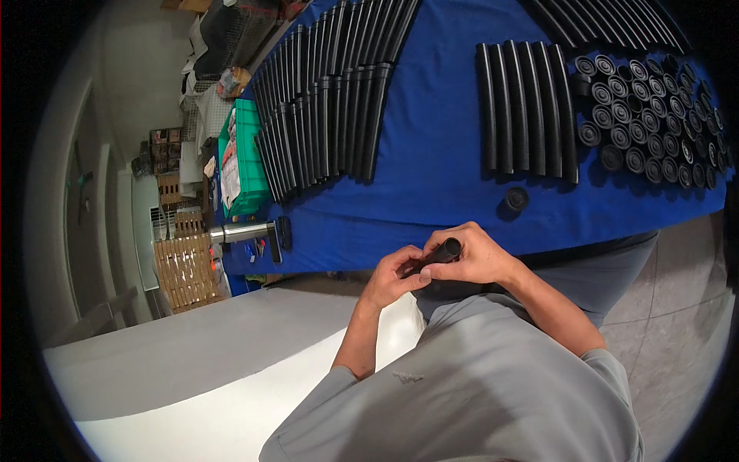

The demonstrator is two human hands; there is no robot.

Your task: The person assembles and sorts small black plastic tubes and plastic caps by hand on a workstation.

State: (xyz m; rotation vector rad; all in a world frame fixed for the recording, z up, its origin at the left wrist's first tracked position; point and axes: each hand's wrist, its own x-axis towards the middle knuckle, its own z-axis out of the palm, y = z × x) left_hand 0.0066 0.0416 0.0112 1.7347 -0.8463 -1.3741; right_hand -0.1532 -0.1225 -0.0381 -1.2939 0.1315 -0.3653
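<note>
Both my hands hold a short-looking black tube [452, 247] just off the near edge of the blue-covered table, its open round end facing up. My left hand [395, 276] closes round the lower part, fingers curled. My right hand [476, 257] grips it near the open end, the thumb lying along its side. How far the tube runs below my fingers is hidden. A single round black cap [516, 199] lies on the cloth beyond my right hand. Farther back, several long black tubes [527, 112] lie side by side.
Many round black caps [653, 123] crowd the table's right side. Rows of black tubes with collared ends [327, 108] fill the back left, and more tubes [608, 21] lie back right. A green bin [250, 158] and a silver cylinder [245, 232] stand left.
</note>
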